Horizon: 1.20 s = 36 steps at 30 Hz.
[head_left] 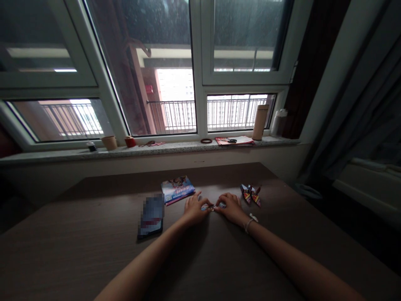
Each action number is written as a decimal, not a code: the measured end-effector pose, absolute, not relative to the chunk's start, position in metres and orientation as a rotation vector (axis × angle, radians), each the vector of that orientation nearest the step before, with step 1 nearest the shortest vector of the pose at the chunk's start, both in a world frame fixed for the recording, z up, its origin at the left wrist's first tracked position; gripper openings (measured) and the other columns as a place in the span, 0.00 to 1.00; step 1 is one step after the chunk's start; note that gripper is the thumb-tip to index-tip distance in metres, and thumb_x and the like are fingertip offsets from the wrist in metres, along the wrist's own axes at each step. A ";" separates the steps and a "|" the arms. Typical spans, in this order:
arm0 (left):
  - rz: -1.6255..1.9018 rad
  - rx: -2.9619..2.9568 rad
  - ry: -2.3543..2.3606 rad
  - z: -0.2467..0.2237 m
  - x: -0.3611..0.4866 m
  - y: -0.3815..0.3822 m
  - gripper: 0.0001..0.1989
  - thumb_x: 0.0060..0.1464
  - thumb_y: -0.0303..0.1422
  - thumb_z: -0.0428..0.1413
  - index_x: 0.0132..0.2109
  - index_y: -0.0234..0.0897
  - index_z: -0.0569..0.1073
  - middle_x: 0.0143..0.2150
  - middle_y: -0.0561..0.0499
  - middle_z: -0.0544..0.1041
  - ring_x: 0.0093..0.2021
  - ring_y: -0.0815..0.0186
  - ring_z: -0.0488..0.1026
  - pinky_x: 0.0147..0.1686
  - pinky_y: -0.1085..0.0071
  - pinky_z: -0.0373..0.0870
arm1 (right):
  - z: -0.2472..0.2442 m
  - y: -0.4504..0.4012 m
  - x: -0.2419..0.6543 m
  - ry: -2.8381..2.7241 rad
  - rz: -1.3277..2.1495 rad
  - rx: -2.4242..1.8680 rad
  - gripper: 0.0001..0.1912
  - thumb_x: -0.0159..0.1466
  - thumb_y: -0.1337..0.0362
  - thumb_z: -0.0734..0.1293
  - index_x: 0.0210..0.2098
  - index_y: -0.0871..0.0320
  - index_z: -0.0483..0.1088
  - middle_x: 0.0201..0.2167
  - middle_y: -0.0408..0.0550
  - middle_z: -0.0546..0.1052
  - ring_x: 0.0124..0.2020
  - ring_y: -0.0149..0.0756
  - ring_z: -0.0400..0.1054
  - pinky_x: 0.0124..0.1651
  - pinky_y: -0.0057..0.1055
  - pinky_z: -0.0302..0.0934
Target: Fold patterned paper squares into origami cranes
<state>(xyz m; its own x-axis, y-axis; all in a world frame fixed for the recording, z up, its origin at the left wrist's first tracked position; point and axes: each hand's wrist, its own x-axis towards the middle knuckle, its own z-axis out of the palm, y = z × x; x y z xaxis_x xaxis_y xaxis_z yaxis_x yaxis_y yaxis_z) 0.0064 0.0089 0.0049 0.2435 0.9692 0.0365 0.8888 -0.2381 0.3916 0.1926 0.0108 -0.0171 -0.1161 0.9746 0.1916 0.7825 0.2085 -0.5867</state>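
My left hand [193, 210] and my right hand [231, 208] rest on a dark wood-grain table [219, 175], fingertips meeting at the centre. Between them, both hands pinch a small piece of folded blue and white paper [213, 207], mostly hidden by my fingers. To the right of my right hand lies a folded paper figure in printed red, yellow and blue paper [250, 194], possibly origami. Left of my left hand are a colourful printed booklet or packet [177, 189] and a dark flat object [151, 217], partly pixelated, perhaps a phone.
A pale band [249, 222] circles my right wrist. Beyond the table, a granite windowsill [175, 149] holds a tall tan flask [260, 122], several small cups, a bead bracelet [206, 141] and papers [234, 141]. Railings show through the windows.
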 end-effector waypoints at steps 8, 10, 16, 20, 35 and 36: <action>0.306 2.249 1.699 0.007 0.003 0.008 0.13 0.58 0.39 0.56 0.51 0.54 0.76 0.70 0.52 0.54 0.69 0.51 0.50 0.66 0.51 0.44 | -0.015 0.013 0.198 -1.986 0.529 -1.598 0.07 0.57 0.63 0.70 0.37 0.51 0.76 0.47 0.44 0.72 0.54 0.42 0.59 0.59 0.37 0.46; 0.286 2.266 1.682 0.007 0.002 0.009 0.14 0.59 0.37 0.55 0.52 0.54 0.75 0.70 0.52 0.54 0.70 0.51 0.50 0.67 0.51 0.44 | -0.014 0.013 0.199 -1.998 0.543 -1.592 0.08 0.57 0.64 0.70 0.37 0.51 0.76 0.47 0.44 0.72 0.54 0.42 0.59 0.59 0.37 0.46; 0.200 2.312 1.619 0.009 -0.005 0.013 0.16 0.60 0.36 0.53 0.54 0.54 0.73 0.70 0.50 0.55 0.70 0.52 0.50 0.66 0.51 0.46 | -0.012 0.011 0.203 -2.037 0.565 -1.557 0.09 0.57 0.64 0.69 0.39 0.50 0.76 0.49 0.45 0.72 0.56 0.43 0.59 0.60 0.37 0.46; 0.232 2.344 1.604 0.007 -0.008 0.011 0.16 0.61 0.37 0.52 0.55 0.53 0.73 0.70 0.49 0.55 0.69 0.51 0.50 0.66 0.50 0.47 | -0.014 0.011 0.205 -2.043 0.554 -1.519 0.10 0.58 0.66 0.67 0.39 0.50 0.77 0.50 0.45 0.72 0.56 0.41 0.59 0.61 0.37 0.46; 0.484 2.325 1.733 0.001 0.004 0.002 0.13 0.58 0.44 0.56 0.47 0.50 0.78 0.64 0.50 0.64 0.66 0.53 0.58 0.65 0.57 0.52 | -0.012 0.002 0.199 -1.996 0.418 -1.501 0.09 0.59 0.55 0.70 0.35 0.51 0.77 0.46 0.45 0.73 0.53 0.41 0.62 0.59 0.37 0.48; 0.486 2.330 1.732 0.001 0.005 0.002 0.13 0.58 0.44 0.56 0.47 0.50 0.78 0.64 0.50 0.64 0.66 0.53 0.58 0.64 0.57 0.52 | -0.013 0.002 0.199 -1.995 0.409 -1.509 0.09 0.59 0.55 0.70 0.35 0.51 0.77 0.46 0.45 0.73 0.53 0.41 0.62 0.59 0.37 0.48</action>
<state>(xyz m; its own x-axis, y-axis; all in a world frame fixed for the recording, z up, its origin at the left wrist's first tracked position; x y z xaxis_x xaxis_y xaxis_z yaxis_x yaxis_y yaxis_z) 0.0046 0.0023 0.0012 0.2599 0.9549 0.1433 0.8900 -0.2945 0.3482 0.1987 0.0021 -0.0126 -0.1757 0.9455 0.2740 0.7617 0.3069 -0.5707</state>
